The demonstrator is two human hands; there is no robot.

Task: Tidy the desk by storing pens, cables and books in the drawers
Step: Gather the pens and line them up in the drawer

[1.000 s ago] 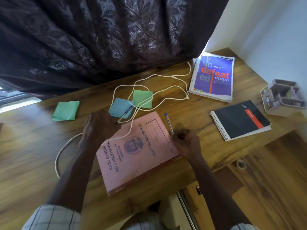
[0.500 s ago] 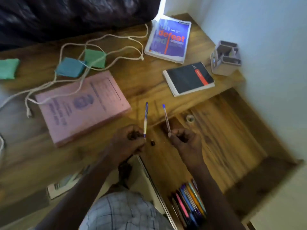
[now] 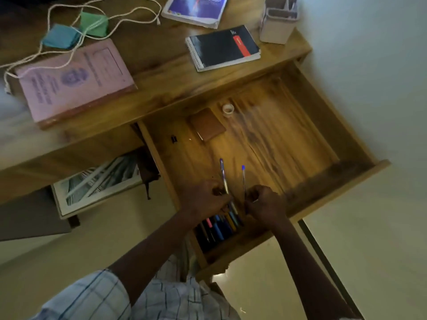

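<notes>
Pale plain walls and a glossy cream floor are seen around a wooden desk (image 3: 161, 88) of warm, streaked grain, and a deep drawer (image 3: 288, 135) is pulled out from under its right end. Two slim pens are held over the drawer's front left corner. One pen (image 3: 223, 174) is pinched at its lower end by the left hand (image 3: 205, 199), and the other pen (image 3: 243, 179) is pinched the same way by the right hand (image 3: 263, 204), with the fingers curled in. Their long axes are kept nearly parallel, running from the drawer's front toward its back, and the blue ends are pointed away from the person. Just under the hands a bundle of coloured stored pens (image 3: 219, 227) is packed against the drawer's front wall. Nearer the drawer's back a flat brown pad (image 3: 208, 127), a small tape roll (image 3: 228, 110) and a black clip (image 3: 173, 139) are laid. On the desk a pink record book (image 3: 76, 77) is set by the front edge, with a white cable (image 3: 69, 35) looped over it. A black spiral notebook (image 3: 224, 47) and a grey holder (image 3: 277, 26) are placed toward the right end.
</notes>
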